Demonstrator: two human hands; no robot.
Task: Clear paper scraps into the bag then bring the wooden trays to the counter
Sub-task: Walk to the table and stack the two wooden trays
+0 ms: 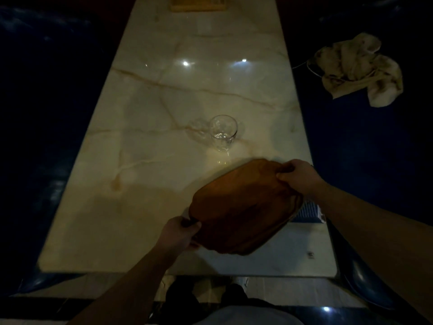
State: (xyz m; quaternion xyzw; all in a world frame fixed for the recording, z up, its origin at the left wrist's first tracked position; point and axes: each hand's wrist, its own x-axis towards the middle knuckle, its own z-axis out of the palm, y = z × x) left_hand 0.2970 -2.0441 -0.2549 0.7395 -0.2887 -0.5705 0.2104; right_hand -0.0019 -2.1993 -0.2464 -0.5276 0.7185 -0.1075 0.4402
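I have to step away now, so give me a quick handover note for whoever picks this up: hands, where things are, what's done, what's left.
Left hand: gripping the near-left end of the wooden tray.
Right hand: gripping its far-right end.
The tray is tilted over the near part of the marble table.
A second wooden item sits at the table's far end, partly cut off.
No paper scraps visible on the table; the bag is not in view.
A glass stands mid-table.
Left: carry the trays to the counter.
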